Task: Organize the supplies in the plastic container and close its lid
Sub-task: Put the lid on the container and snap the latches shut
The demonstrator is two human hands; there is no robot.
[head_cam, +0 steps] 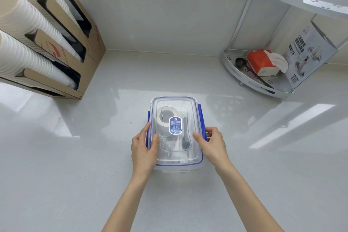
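2 hands grip our clear rectangular plastic container [195, 165] on the grey desk [75, 165]: left hand [144, 149] and right hand [213, 144] clasp its blue-trimmed lid [175, 103].

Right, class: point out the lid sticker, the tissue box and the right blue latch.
Sticker [175, 125], head view, middle of the blue label.
Tissue box [259, 61], head view, its red top face.
Right latch [201, 117], head view, upper part of the blue flap.

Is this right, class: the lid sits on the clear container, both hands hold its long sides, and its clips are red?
Not quite. In the head view the clips are blue, not red. The lid sits on the container, with the left hand and right hand on its long sides.
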